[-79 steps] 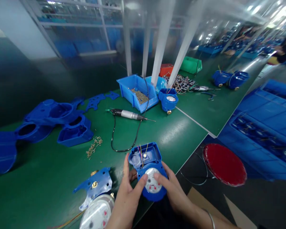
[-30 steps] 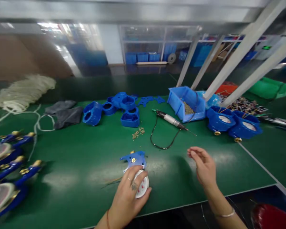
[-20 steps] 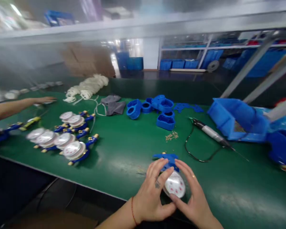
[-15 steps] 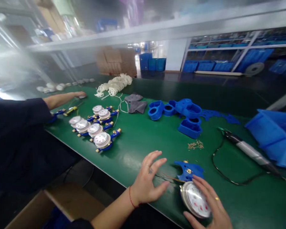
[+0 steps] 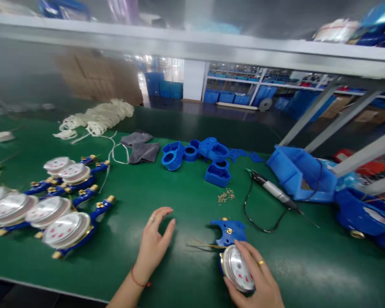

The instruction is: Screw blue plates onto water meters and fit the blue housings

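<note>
My right hand point(image 5: 255, 276) is closed round the dial end of a water meter point(image 5: 240, 268), thumb at its near edge and fingers over its far side. Just beyond the dial lies a flat blue plastic bracket point(image 5: 232, 232) with a brass fitting showing in it. Thin wires point(image 5: 205, 245) run out leftward from the meter. My left hand point(image 5: 155, 235) hovers left of the wires, thumb and fingers apart, holding nothing. Several more water meters point(image 5: 66, 229), with white dials and blue bodies, stand grouped at the left.
Blue plastic housings point(image 5: 173, 156) and small screws point(image 5: 226, 196) lie on the green table. A corded electric screwdriver point(image 5: 272, 188) rests near a blue bin point(image 5: 295, 171). Grey cloth point(image 5: 144, 152) and coiled white tubing point(image 5: 99, 117) lie farther back. A shelf point(image 5: 179, 47) spans overhead.
The view has swung to the right, and the co-worker's arm has left it. My right hand has closed round the meter. My left hand has drawn away from the wires.
</note>
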The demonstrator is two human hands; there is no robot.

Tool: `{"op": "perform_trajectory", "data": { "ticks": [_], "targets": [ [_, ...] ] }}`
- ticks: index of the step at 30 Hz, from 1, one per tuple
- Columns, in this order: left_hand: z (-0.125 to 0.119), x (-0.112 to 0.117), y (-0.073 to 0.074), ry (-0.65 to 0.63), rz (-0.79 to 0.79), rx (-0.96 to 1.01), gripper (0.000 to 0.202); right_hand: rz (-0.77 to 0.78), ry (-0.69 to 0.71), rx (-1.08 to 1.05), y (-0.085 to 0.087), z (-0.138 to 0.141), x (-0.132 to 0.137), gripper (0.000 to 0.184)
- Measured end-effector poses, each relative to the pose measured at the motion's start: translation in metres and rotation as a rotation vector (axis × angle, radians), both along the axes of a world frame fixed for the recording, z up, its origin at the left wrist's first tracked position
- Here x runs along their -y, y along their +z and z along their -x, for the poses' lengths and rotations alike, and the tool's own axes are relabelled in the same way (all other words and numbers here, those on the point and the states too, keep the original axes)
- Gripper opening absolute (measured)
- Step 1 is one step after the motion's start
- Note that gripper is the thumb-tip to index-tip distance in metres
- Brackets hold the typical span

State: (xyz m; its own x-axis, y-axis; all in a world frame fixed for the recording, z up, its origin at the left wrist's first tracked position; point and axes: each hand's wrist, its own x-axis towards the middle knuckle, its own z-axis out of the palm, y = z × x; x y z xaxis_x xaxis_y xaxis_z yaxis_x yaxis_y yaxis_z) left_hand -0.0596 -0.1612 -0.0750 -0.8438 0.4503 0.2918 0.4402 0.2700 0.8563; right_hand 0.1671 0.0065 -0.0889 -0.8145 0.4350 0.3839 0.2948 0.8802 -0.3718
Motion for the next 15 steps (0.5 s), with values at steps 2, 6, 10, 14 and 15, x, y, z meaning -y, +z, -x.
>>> {"op": "perform_trajectory", "data": {
  "ticks": [2,6,10,14,15],
  "targets": [
    [0.0,-0.025,0.002,-0.08,-0.021,-0.003,0.021,-0.024,0.044,0.03,0.011,-0.003,-0.008,0.067],
    [0.008,-0.064,-0.005,-0.12,-0.075,-0.009,0.021,0.021,0.172,0.07,0.053,0.001,-0.035,0.066],
    [0.025,-0.08,-0.023,-0.053,-0.132,-0.008,0.027,-0.012,0.008,0.081,0.093,0.059,-0.074,0.043],
    [0.037,-0.077,-0.031,0.005,-0.171,-0.006,0.031,-0.095,-0.077,0.213,0.09,0.161,-0.121,0.049],
    [0.037,-0.075,-0.031,0.018,-0.181,-0.018,0.031,-0.108,-0.093,0.23,0.083,0.185,-0.131,0.054]
  ]
}}
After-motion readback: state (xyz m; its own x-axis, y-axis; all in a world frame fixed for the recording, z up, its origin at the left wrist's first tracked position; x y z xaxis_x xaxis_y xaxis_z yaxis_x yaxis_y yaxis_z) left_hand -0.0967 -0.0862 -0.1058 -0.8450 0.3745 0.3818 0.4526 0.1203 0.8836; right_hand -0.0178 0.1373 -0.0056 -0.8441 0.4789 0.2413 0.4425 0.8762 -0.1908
